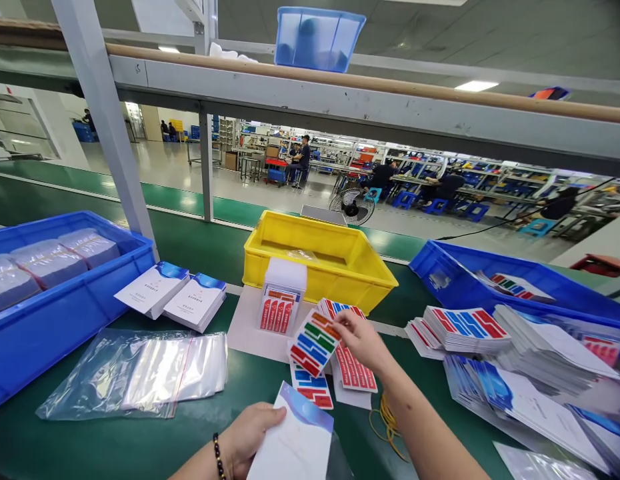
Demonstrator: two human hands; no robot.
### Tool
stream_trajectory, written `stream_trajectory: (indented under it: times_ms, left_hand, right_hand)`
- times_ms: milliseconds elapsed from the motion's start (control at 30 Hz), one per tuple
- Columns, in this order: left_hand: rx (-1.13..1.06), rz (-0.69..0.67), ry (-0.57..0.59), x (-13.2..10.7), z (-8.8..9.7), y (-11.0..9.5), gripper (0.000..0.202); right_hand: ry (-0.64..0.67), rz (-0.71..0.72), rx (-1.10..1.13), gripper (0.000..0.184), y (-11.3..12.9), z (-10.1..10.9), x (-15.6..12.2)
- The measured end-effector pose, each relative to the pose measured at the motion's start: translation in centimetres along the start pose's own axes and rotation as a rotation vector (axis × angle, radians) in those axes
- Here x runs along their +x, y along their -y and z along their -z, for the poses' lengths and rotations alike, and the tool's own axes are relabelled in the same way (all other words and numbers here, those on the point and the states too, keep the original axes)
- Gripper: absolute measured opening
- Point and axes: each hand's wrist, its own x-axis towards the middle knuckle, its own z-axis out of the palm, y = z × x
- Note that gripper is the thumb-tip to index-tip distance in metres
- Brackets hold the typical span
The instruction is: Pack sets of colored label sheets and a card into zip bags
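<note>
My left hand (pixel 250 433), a beaded bracelet at its wrist, grips a white booklet (pixel 293 443) with a blue wave printed on its top. Between the fingertips of my right hand (pixel 363 341) is a sticker sheet (pixel 313 347) with red, blue, green and orange blocks. It is tilted just beyond the booklet. Under and behind it lie more printed sheets (pixel 315 393) in blue and red, and a pile of red label sheets (pixel 359 373). A white upright holder (pixel 286 275) with red labels (pixel 277 313) stands behind them.
A yellow bin (pixel 310 283) stands at the back, between blue bins at left (pixel 65 313) and right (pixel 440 267). Booklet stacks (pixel 195 300) and clear plastic bags (pixel 175 373) lie left; sticker stacks (pixel 467 327) and booklets (pixel 530 400) right. Yellow rubber bands (pixel 387 427) lie by my right forearm.
</note>
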Motion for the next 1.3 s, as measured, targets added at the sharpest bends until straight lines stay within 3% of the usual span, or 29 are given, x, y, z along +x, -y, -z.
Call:
stream_trajectory:
  times_ms: [100, 167, 233, 300, 400, 500, 600, 667, 933, 1067, 1133, 1233, 1300]
  left_hand:
    - [-0.066, 0.000, -0.001, -0.1, -0.5, -0.4, 0.039]
    - [-0.138, 0.023, 0.039, -0.1, -0.8, -0.6, 0.045]
    - [-0.171, 0.031, 0.039, -0.1, -1.1, -0.7, 0.047]
    - [-0.139, 0.007, -0.024, -0.1, -1.1, -0.7, 0.041]
    - [-0.066, 0.003, -0.104, -0.2, -1.0, -0.8, 0.032]
    - [-0.084, 0.037, -0.110, -0.3, -0.9, -1.1, 0.037]
    - [-0.147, 0.100, -0.107, -0.5, -0.9, -1.4, 0.046]
    - [-0.160, 0.125, -0.093, -0.6, -0.9, -1.6, 0.047]
    - [-0.028, -0.004, 0.020, -0.7, -0.5, -1.4, 0.030]
    - [-0.022, -0.012, -0.034, -0.6, -0.4, -1.5, 0.027]
    - [-0.028, -0.025, -0.076, -0.6, -0.5, -1.5, 0.026]
    - [-0.033, -0.058, -0.140, -0.4, -0.5, -1.5, 0.025]
    - [-0.038, -0.074, -0.181, -0.3, -0.6, -1.5, 0.023]
  right_hand:
    - [-0.045, -0.122, 0.295, 0.023, 0.6, 0.8, -1.5]
    - [0.073, -0.212, 0.539, 0.027, 1.8, -0.1, -3.0]
    - [0.250, -0.267, 0.613, 0.027, 3.2, -1.7, -4.5]
    - [0.288, -0.234, 0.497, 0.021, 4.1, -3.1, -5.8]
    - [0.059, -0.111, 0.118, 0.026, 3.5, -3.7, -6.8]
    - [-0.137, -0.089, -0.225, 0.025, 0.9, -3.2, -7.3]
    - [-0.118, -0.025, -0.431, 0.010, -1.4, -2.8, -7.7]
    - [-0.053, 0.004, -0.513, 0.018, -2.2, -2.8, -8.0]
    - [0.061, 0.078, -0.553, 0.014, -2.9, -2.2, -8.1]
    - [0.101, 0.077, -0.491, 0.012, -3.4, -1.7, -8.0]
    - [0.103, 0.086, -0.443, 0.021, -4.0, -1.7, -8.1]
    - [0.014, 0.107, -0.394, 0.034, -5.1, -1.8, -8.2]
    - [-0.138, 0.163, -0.379, 0.033, -5.3, -1.8, -8.3]
